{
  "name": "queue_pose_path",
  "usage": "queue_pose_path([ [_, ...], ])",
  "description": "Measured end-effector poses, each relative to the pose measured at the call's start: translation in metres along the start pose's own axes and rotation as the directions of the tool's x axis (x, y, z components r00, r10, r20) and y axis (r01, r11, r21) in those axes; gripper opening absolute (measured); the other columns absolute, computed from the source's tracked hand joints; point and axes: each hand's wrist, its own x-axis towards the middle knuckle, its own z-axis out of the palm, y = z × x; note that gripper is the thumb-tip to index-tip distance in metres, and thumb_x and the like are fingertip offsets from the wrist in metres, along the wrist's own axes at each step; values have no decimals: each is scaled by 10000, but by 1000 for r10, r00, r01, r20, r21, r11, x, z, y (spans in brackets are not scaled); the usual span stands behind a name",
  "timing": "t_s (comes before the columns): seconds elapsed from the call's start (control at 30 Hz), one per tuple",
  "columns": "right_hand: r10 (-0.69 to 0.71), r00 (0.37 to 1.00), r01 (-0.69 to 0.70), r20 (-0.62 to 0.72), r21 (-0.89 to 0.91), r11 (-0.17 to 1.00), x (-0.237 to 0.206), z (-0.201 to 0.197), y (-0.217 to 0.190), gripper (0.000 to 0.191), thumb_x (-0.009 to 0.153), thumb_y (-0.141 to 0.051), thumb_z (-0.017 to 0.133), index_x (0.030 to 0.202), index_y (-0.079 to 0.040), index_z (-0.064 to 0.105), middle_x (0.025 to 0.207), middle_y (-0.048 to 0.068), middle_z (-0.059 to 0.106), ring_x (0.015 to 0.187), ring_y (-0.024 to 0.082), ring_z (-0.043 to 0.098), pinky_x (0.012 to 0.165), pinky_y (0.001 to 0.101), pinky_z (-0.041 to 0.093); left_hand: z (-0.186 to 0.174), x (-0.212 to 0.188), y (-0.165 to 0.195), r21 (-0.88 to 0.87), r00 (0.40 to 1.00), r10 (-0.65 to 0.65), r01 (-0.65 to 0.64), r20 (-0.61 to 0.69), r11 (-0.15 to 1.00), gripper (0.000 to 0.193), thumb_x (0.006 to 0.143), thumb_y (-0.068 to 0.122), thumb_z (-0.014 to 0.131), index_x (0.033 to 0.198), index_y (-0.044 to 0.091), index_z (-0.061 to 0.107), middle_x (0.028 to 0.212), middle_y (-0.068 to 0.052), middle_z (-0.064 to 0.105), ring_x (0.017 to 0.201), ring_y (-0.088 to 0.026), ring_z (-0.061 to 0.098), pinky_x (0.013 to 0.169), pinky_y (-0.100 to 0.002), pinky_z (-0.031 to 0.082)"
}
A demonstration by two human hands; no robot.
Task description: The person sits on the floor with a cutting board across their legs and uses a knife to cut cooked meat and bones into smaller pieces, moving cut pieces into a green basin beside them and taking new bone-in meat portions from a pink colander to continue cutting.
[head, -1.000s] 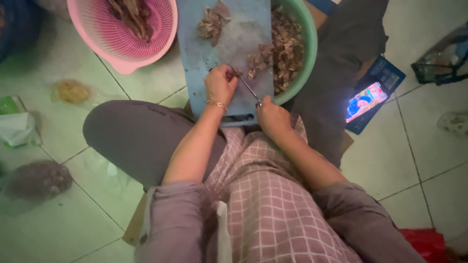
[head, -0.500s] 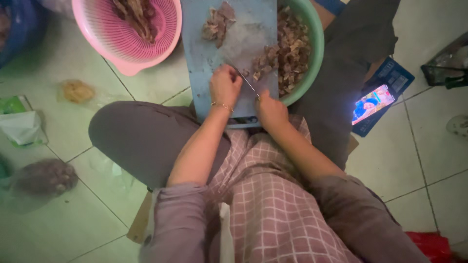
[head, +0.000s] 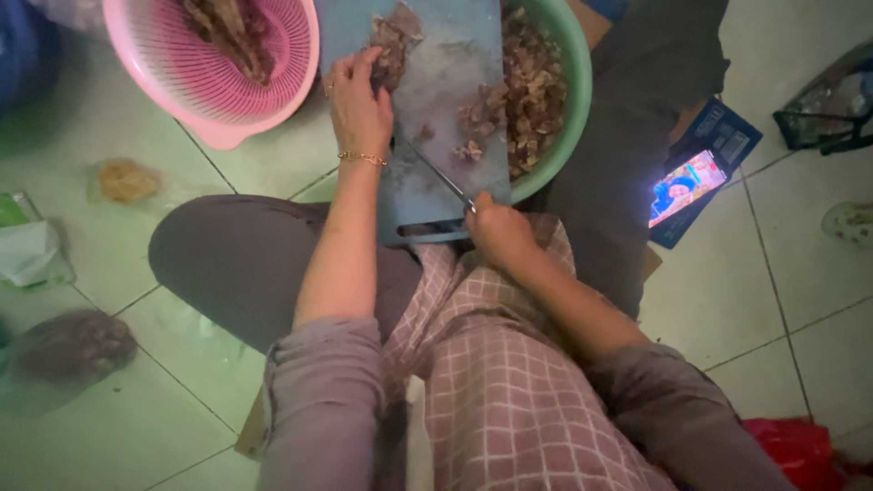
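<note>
A blue cutting board (head: 436, 91) lies over a green bowl (head: 575, 100) holding chopped meat pieces (head: 532, 86). My left hand (head: 356, 107), with a thin bracelet at the wrist, reaches to the far end of the board and rests its fingers on a chunk of raw meat (head: 393, 41). My right hand (head: 496, 232) grips a knife (head: 436, 171) at the board's near edge, the blade pointing up-left across the board. A few cut bits (head: 468, 150) lie on the board near the bowl.
A pink colander (head: 214, 68) with more meat stands at the upper left. A lit phone (head: 687, 186) lies on a dark case to the right. Plastic bags (head: 64, 350) lie on the tiled floor at left, a red bag (head: 787, 450) at lower right.
My left hand has moved from beside the knife up the board to the meat chunk at its far end. The knife has drawn back toward me.
</note>
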Motion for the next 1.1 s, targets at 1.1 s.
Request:
queue_pose_path([
  [1.1, 137, 990, -135, -33, 62, 989, 13, -9, -9, 330, 1029, -339, 534, 1073, -16, 480, 792, 328, 680, 793, 549, 666, 748, 636, 513, 41, -57, 23, -170, 839, -486, 531, 246, 830, 271, 743, 226, 851, 951, 156, 692, 695, -43, 725, 684, -246, 717, 659, -397, 546],
])
